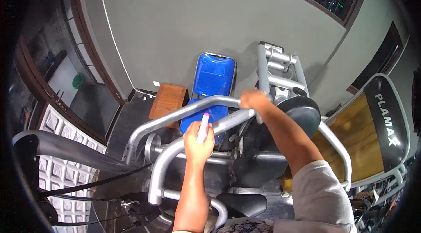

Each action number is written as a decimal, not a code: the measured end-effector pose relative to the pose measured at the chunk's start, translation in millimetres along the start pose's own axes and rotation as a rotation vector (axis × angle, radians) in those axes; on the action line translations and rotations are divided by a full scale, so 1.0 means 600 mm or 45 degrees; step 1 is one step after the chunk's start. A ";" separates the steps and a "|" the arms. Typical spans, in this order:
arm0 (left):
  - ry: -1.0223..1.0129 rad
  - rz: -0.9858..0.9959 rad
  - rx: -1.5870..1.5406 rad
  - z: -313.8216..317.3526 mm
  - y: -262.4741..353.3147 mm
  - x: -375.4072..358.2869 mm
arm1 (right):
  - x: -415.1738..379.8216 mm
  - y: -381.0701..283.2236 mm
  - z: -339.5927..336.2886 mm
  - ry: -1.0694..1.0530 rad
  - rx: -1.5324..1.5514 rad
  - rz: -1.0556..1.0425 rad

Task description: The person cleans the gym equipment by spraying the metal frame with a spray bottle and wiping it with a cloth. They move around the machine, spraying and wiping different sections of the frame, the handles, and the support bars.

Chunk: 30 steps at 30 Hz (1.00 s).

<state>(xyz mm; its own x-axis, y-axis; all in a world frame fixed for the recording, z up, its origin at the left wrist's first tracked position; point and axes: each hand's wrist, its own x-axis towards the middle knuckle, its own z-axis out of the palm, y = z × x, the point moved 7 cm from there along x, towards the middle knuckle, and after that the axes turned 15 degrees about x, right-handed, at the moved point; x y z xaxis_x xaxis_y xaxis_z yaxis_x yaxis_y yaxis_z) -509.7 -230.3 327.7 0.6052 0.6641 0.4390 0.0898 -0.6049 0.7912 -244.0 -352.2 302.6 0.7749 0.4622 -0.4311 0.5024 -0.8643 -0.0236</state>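
My left hand (pixel 198 142) is closed around a slim white stick with a pink tip (pixel 203 130), which looks like a marker pen. It is over the lower silver tube of a gym machine (pixel 169 163). My right hand (pixel 253 99) is up at the far end of the upper silver tube (pixel 188 108), its fingers curled and slightly blurred. What is inside that fist, if anything, is hidden by the hand itself. Close to its wrist lies a round black pad (pixel 300 112).
A blue seat (pixel 214 75) and a brown wooden box (pixel 167 101) stand by the grey wall (pixel 184 22). On the right is a yellow and black PLAMAX panel (pixel 368 123). A thick dark tube (pixel 79 149) and black cables (pixel 101 184) cross the left side.
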 end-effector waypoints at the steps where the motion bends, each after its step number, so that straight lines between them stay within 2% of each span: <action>1: 0.002 0.007 0.006 -0.007 0.007 0.003 | -0.006 -0.019 0.007 -0.068 0.120 -0.007; 3: 0.007 0.018 0.014 -0.010 0.015 0.004 | -0.008 -0.070 0.041 -0.081 0.191 -0.194; 4: 0.023 0.020 0.014 -0.010 0.016 0.004 | -0.011 -0.102 0.059 -0.180 0.273 -0.310; 6: 0.031 0.035 0.007 -0.005 0.018 0.006 | -0.036 -0.133 0.084 0.037 0.390 -0.595; 8: 0.005 0.062 0.000 0.000 0.019 0.002 | -0.092 -0.137 0.114 0.679 0.454 -0.901; 11: -0.028 0.086 0.045 0.006 0.019 0.001 | -0.091 -0.036 0.043 0.777 0.535 -0.328; 13: -0.113 -0.019 0.074 0.007 0.020 0.000 | -0.017 0.078 0.017 0.971 0.527 0.050; 14: -0.153 -0.069 0.092 0.007 0.021 0.000 | -0.022 0.104 -0.015 0.889 0.523 0.176; 18: -0.048 0.107 0.085 0.016 0.022 -0.002 | 0.030 0.228 -0.022 1.088 1.164 0.740; 21: -0.077 0.117 0.056 0.022 0.021 -0.005 | 0.029 0.225 0.002 1.107 1.431 0.766; 25: -0.128 0.078 0.020 0.017 0.032 -0.007 | -0.005 0.182 0.023 1.326 1.164 0.545; 27: -0.138 0.075 0.009 0.024 0.032 -0.010 | -0.024 0.148 0.014 1.223 0.836 0.452; 28: -0.129 0.093 0.009 0.027 0.031 -0.014 | -0.031 0.140 0.013 1.270 0.816 0.436; 30: -0.146 0.101 0.025 0.030 0.034 -0.016 | -0.043 0.126 -0.011 1.072 0.672 0.452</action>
<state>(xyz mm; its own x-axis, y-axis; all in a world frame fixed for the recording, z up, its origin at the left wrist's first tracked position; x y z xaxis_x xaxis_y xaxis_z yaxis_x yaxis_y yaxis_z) -499.4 -257.0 331.6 0.6975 0.5600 0.4471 0.0528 -0.6624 0.7473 -223.2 -427.9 318.1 0.9625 -0.0204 0.2706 0.1211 -0.8602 -0.4954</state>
